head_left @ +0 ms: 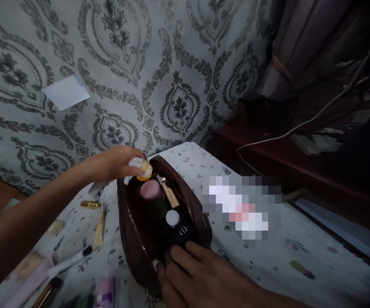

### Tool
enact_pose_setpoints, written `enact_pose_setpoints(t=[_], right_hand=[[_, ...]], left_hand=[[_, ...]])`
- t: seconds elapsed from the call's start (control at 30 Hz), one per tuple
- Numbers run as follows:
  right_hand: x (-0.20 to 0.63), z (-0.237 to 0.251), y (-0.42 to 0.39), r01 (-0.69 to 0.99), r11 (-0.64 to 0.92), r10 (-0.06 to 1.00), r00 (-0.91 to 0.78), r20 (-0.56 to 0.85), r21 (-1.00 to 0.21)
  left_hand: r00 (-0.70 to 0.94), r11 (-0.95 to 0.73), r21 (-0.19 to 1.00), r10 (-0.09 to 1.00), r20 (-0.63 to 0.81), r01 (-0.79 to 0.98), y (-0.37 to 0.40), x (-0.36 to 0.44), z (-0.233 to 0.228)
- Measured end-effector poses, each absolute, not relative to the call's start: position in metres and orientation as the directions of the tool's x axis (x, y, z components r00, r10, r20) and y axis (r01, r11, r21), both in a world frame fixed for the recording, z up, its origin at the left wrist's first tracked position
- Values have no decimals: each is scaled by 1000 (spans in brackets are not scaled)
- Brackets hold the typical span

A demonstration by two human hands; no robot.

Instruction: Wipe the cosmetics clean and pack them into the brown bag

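A brown zippered cosmetic bag (pixel 128 239) lies wide open on the patterned cloth. Over its far left edge, my left hand (pixel 117 164) is closed around a small white bottle with a yellowish top (pixel 144 170). My right hand (pixel 194 273) curls its fingers over the bag's near end, close to a black item with a pale emblem (pixel 185 237); its fingertips are partly hidden. Inside the bag I see a pink sponge-like piece (pixel 150 189), a round white cap (pixel 172 218) and a beige stick-like item (pixel 171 194).
Left of the bag lie a gold tube (pixel 90 204), a beige squeeze tube (pixel 99 231), makeup brushes (pixel 46 293) and a pink-purple package (pixel 105 291). A blurred-out object (pixel 241 207) is on the right. Behind it, a cable (pixel 281 137) hangs by a dark red shelf (pixel 255 143).
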State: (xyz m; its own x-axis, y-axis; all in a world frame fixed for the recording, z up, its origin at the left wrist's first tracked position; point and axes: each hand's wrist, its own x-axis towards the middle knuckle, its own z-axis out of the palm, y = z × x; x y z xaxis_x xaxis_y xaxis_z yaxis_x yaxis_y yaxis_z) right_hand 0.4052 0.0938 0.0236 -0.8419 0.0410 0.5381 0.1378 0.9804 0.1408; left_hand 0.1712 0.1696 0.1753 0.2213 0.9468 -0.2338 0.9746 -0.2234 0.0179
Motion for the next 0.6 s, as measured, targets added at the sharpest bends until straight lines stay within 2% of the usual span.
enact_pose_setpoints(t=[0.17,0.37,0.6], right_hand=[[402,27,92,158,984,76,-790,608,81],[406,31,89,177,983,120,-812,571,46],[409,30,86,191,981,145,-840,522,35]], left_hand=[[308,-273,152,897,-316,950,157,179,179],[293,-313,-3,893,-341,950,144,192,174],[401,-404,70,842,-362,912,142,183,169]])
